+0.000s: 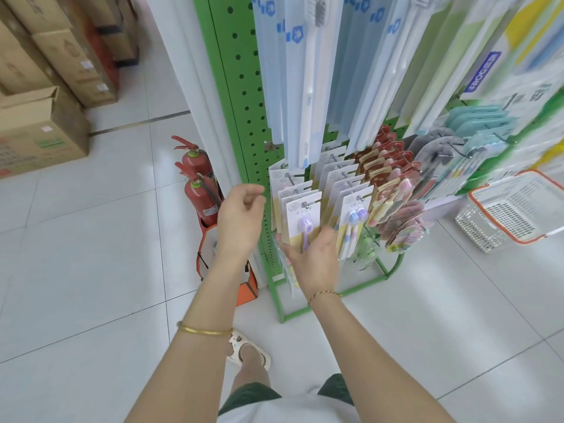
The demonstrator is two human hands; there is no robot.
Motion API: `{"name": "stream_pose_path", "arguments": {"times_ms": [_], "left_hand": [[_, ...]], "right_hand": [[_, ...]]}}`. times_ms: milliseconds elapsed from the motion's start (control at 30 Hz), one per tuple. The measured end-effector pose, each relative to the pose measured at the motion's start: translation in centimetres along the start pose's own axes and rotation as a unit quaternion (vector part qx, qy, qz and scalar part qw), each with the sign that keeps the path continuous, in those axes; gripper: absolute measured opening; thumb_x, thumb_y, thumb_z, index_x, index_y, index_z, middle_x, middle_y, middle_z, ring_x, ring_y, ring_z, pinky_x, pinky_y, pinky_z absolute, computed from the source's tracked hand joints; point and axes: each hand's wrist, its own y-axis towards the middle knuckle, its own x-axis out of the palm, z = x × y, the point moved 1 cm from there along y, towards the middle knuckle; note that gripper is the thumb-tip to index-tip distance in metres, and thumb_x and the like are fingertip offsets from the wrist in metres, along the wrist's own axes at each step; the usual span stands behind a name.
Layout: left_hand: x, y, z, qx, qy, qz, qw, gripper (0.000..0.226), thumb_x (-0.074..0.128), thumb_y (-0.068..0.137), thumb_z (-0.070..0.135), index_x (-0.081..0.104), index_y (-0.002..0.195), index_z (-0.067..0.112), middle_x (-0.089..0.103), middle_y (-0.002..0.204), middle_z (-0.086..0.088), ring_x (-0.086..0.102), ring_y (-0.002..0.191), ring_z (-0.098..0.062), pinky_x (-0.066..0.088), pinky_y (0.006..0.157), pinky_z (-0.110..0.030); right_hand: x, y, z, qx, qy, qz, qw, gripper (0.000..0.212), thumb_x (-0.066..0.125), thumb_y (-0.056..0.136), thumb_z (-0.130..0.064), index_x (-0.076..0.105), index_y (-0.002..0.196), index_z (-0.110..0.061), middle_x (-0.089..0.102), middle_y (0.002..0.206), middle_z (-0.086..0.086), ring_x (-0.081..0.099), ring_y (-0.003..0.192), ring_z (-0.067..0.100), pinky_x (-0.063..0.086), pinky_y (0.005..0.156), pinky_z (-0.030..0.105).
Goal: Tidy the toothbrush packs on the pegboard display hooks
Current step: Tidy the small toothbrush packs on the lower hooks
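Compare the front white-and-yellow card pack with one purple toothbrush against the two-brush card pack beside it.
The one-brush pack holds a single purple toothbrush; the two-brush pack holds blue-headed and purple-headed ones. The right hand covers the one-brush pack's lower end; the two-brush pack's lower end shows. Both hang foremost on hooks.

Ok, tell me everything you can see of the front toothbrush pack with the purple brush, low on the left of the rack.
The front pack is a flat card, white on top and pale yellow lower down, holding one purple wide-headed toothbrush. It hangs upright from a metal hook through its top, first in a row of matching packs on the green pegboard. The right hand covers its lower end and touches it.
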Motion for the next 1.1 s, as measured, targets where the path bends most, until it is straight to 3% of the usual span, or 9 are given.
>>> {"name": "stream_pose_path", "arguments": {"times_ms": [133,267,400,500,634,901,1101], "left_hand": [[0.4,3.4,0.7,0.09,0.108,0.002,0.99,0.027,0.047,0.094,0.006,0.064,0.114,0.01,0.063,0.114,-0.005,0.058,0.101,-0.018,0.045,0.092,-0.029],[1.2,5.8,1.3,0.141,0.211,-0.029,0.967,0.028,0.051,0.093,0.007,0.064,0.118,0.011,0.055,0.11,-0.009,0.056,0.101,-0.027,0.046,0.087,-0.035],[1.7,6.9,1.5,0.158,0.263,-0.055,0.95,0.02,0.056,0.092,0.012,0.068,0.108,0.011,0.051,0.1,-0.007,0.053,0.1,-0.029,0.048,0.08,-0.038],[2.1,7.3,1.7,0.175,0.289,-0.059,0.939,0.014,0.056,0.09,0.01,0.069,0.095,0.008,0.044,0.09,-0.004,0.049,0.095,-0.03,0.038,0.07,-0.032],[2.5,7.3,1.6,0.179,0.287,-0.046,0.94,0.013,0.056,0.089,0.007,0.068,0.09,0.005,0.044,0.088,-0.005,0.048,0.093,-0.029,0.032,0.067,-0.03],[1.5,6.2,0.3,0.159,0.223,-0.007,0.962,0.013,0.056,0.09,0.01,0.067,0.096,0.007,0.053,0.102,-0.011,0.052,0.098,-0.027,0.046,0.078,-0.034],[0.0,3.3,-2.9,0.106,0.181,0.049,0.977,0.01,0.051,0.093,0.008,0.06,0.094,0.009,0.054,0.103,-0.009,0.052,0.096,-0.025,0.039,0.077,-0.028]], "right_hand": [[-0.2,-0.1,0.4,0.007,0.013,-0.018,1.0,0.084,0.079,0.072,-0.041,0.034,0.13,-0.002,0.047,0.124,0.009,0.049,0.111,0.024,0.046,0.084,0.034],[-0.7,-0.4,0.9,0.005,0.013,-0.033,0.999,0.086,0.08,0.074,-0.034,0.03,0.138,-0.006,0.042,0.137,0.007,0.044,0.123,0.023,0.045,0.095,0.033],[-1.2,-0.3,1.1,-0.011,-0.028,-0.037,0.999,0.076,0.076,0.078,-0.032,0.033,0.136,-0.009,0.044,0.132,0.005,0.046,0.119,0.02,0.043,0.087,0.027],[-1.5,-0.1,1.1,-0.014,-0.038,-0.041,0.998,0.072,0.072,0.081,-0.029,0.032,0.138,-0.008,0.042,0.134,0.005,0.043,0.123,0.018,0.04,0.09,0.023],[-1.7,0.0,1.1,-0.014,-0.047,-0.046,0.998,0.071,0.072,0.082,-0.029,0.033,0.136,-0.006,0.044,0.133,0.007,0.044,0.123,0.021,0.041,0.091,0.027],[-1.8,0.0,1.0,-0.023,-0.052,-0.049,0.997,0.065,0.073,0.081,-0.028,0.037,0.13,-0.005,0.046,0.129,0.007,0.046,0.12,0.022,0.042,0.089,0.029],[-2.1,-0.3,1.3,-0.024,-0.046,-0.063,0.997,0.07,0.071,0.083,-0.026,0.032,0.136,-0.004,0.043,0.134,0.008,0.045,0.121,0.022,0.042,0.086,0.028]]}}
